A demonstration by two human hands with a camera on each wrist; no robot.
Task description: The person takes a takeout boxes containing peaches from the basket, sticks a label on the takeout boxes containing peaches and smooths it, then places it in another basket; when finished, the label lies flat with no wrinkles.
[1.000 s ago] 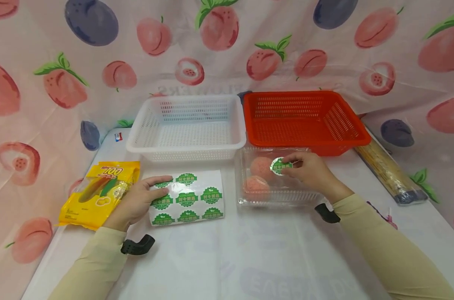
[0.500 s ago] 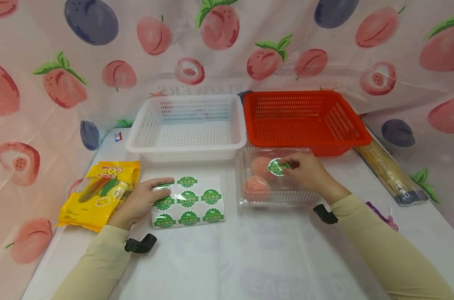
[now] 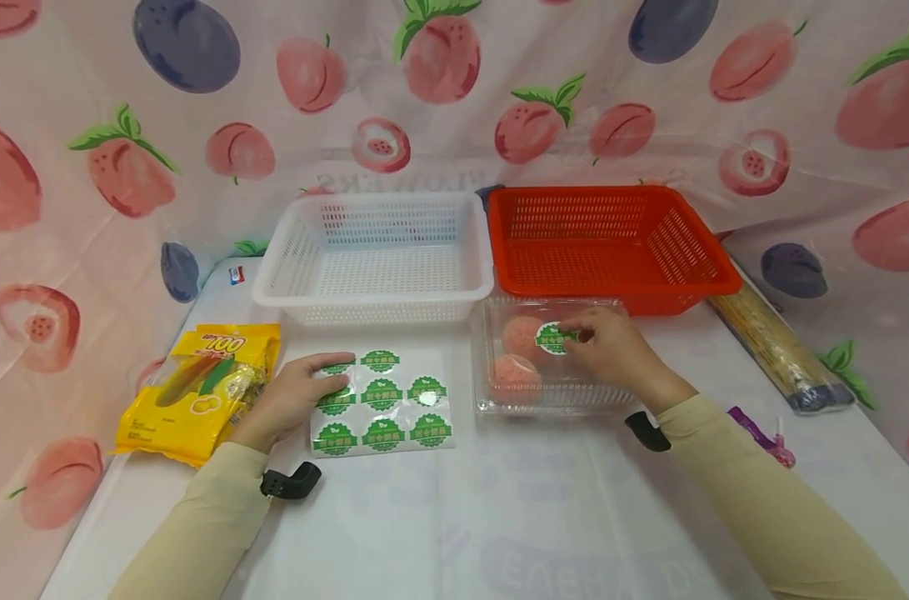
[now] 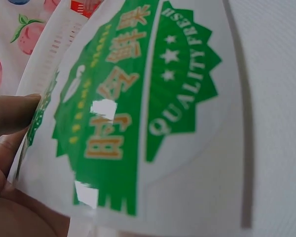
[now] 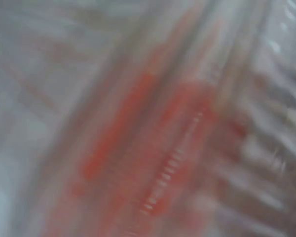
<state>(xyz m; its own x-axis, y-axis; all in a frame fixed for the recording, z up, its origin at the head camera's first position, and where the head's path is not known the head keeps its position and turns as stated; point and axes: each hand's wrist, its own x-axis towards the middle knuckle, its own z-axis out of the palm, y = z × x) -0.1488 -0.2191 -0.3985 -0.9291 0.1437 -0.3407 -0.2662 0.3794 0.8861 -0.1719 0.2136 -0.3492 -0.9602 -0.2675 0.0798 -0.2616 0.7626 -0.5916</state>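
table [image 3: 544, 517]: white cloth cover; all the work sits on it.
red basket [image 3: 611, 287]: far right, nothing visible inside.
white basket [image 3: 372, 296]: far left of the red one, also shows nothing inside.
clear box [image 3: 499, 400]: lidded, in front of the red basket, pink round items inside. Not yet in either basket.
yellow snack bag [image 3: 199, 387]: lies at the left edge, no label seen on it; judged as waiting.
sticker sheet [image 3: 394, 433]: between bag and box; several green labels on it. Left wrist view shows one up close [image 4: 133, 113], sheet edge curling.
right hand [image 3: 611, 354]: fingertips pinch or press the round green sticker [image 3: 551, 337] onto the box lid; sticker looks mostly down, edge nearest the fingers not clearly flat.
left hand [image 3: 289, 400]: fingers lie flat and relaxed on the sheet's left edge, pinning it.
progress: judged about midway on this box; label being laid on, smoothing and binning left. Right wrist view too blurred to confirm.
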